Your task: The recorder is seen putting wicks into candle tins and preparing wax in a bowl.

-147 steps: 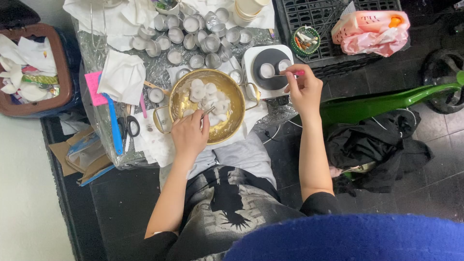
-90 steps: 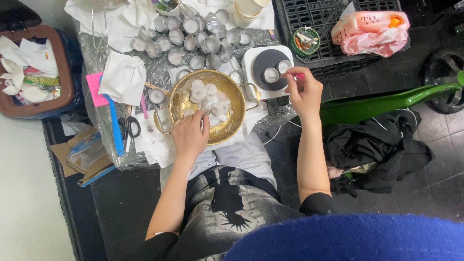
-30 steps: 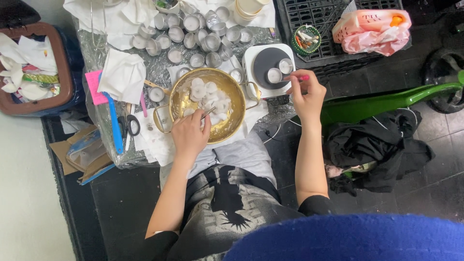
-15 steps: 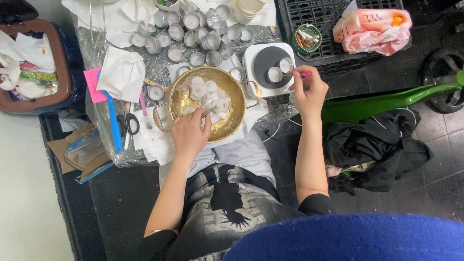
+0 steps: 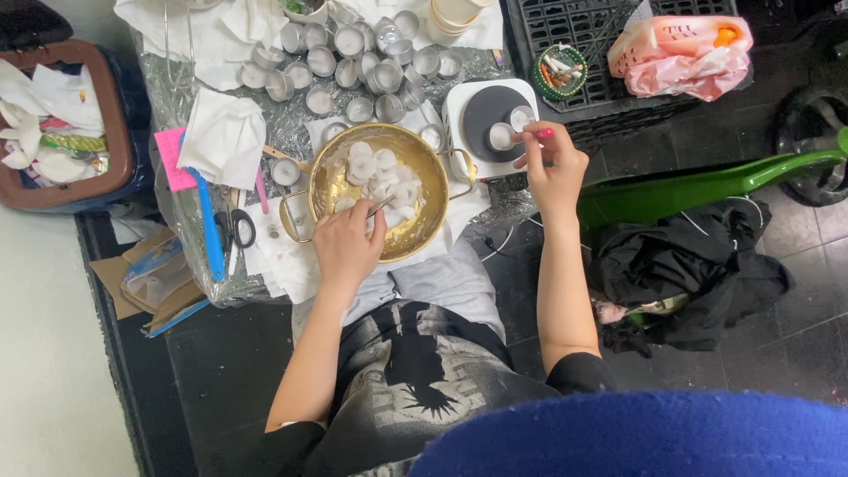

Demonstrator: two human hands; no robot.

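The brass bowl (image 5: 380, 190) is the biggest piece here, sitting on foil at the middle of the low bench (image 5: 177, 97), right in front of the person's knees. It looks rigid and fairly weighty; its 2 side handles are the sensible places to lift it. Inside lie white wax discs (image 5: 371, 168), light and probably brittle, a bit slick, best taken by the edge or with a tool.

Just right of the bowl stands a small white hotplate (image 5: 490, 124) with a dark round top carrying 2 small metal cups (image 5: 501, 135). Those cups are thin and light, easily dented, and I'd guess hot, so the rim is where to take them.

The left hand (image 5: 346, 249) rests over the bowl's near rim, fingers pressed around thin metal tweezers (image 5: 380, 207) whose tips reach among the discs. The right hand (image 5: 555, 163) hovers at the hotplate's edge, fingers pinching a slim pink tool (image 5: 542, 133) close to the cups.

More empty cups (image 5: 371, 62) crowd the bench behind the bowl.
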